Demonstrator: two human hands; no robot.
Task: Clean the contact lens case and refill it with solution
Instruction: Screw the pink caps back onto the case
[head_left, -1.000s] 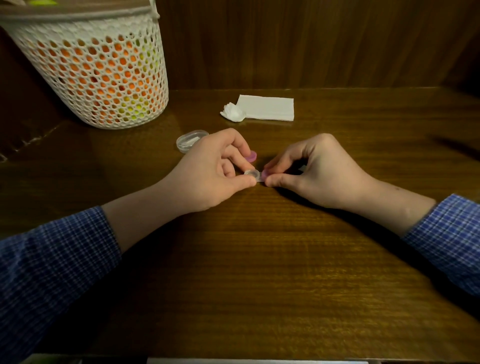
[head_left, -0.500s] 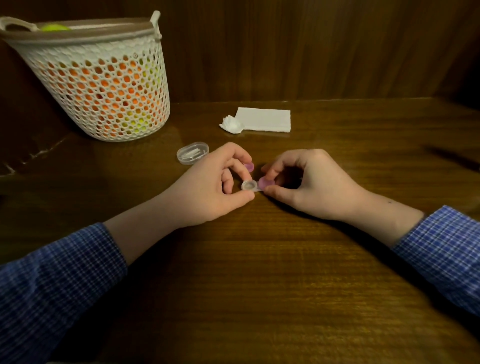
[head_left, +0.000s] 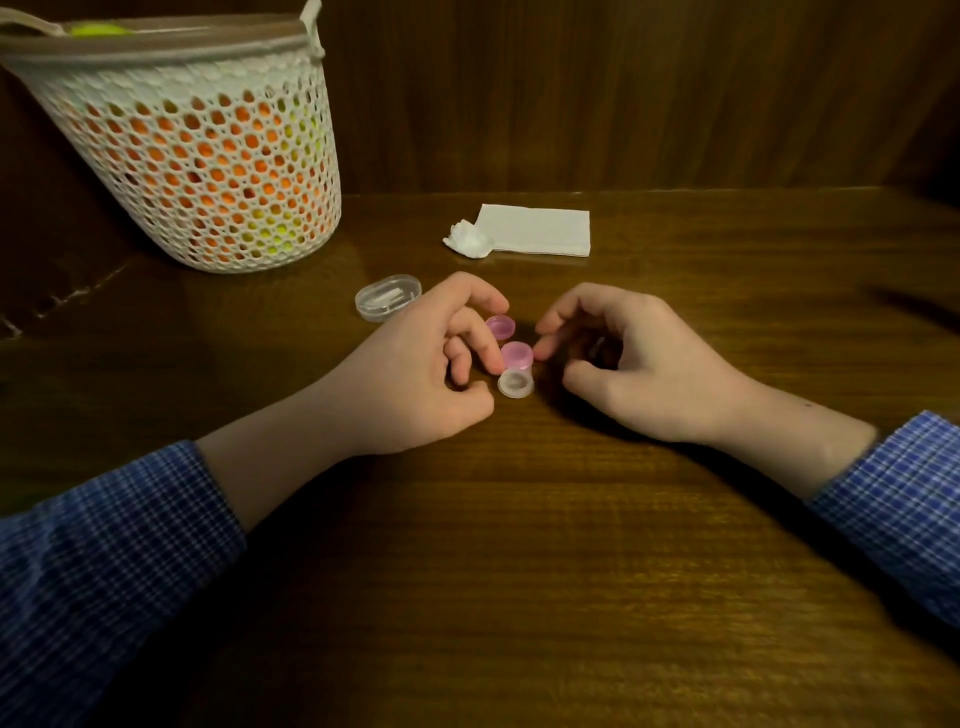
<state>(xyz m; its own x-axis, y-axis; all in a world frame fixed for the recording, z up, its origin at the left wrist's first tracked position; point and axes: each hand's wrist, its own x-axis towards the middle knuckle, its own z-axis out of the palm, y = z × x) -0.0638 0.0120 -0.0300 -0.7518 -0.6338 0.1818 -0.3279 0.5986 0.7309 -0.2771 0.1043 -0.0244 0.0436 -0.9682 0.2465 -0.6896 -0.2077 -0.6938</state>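
Wooden table bare near front edge; left hand, right hand loosely curled beside lens case, gripping nothing.

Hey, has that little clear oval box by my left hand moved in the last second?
No. The clear oval box keeps the same place relative to the white basket and the crumpled tissue; only the camera tilted.

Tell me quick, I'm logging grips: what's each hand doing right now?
Left hand: fingers curled, a fingertip touching the pink cap; a grip cannot be told.
Right hand: loosely curled, holding nothing visible.
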